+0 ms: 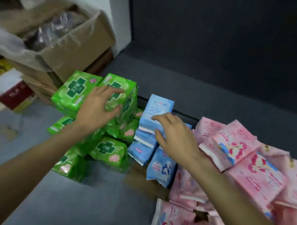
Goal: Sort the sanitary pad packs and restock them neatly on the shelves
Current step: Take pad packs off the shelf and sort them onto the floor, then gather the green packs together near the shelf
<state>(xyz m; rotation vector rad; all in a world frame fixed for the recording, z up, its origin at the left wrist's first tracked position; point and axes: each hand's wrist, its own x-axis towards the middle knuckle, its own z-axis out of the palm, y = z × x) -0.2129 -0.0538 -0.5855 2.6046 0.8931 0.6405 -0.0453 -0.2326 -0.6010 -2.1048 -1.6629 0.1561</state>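
Note:
Three colour groups of pad packs lie on a grey floor. Green packs (pixel 74 90) with a dark cross are heaped at the left. My left hand (pixel 98 109) spreads its fingers over the topmost green pack (pixel 126 98), touching its face. Light blue packs (pixel 162 169) are stacked in the middle. My right hand (pixel 175 135) grips the top blue pack (pixel 156 109), thumb at its near edge and fingers on its side. Pink packs (pixel 250 168) spill in a loose pile at the right.
An open cardboard box (pixel 81 42) lined with clear plastic stands at the back left on flattened cardboard. Red and white cartons (pixel 11 89) sit at the far left. A dark shelf wall (pixel 229 47) rises behind the packs, its low edge (pixel 185 115) just past the blue stack.

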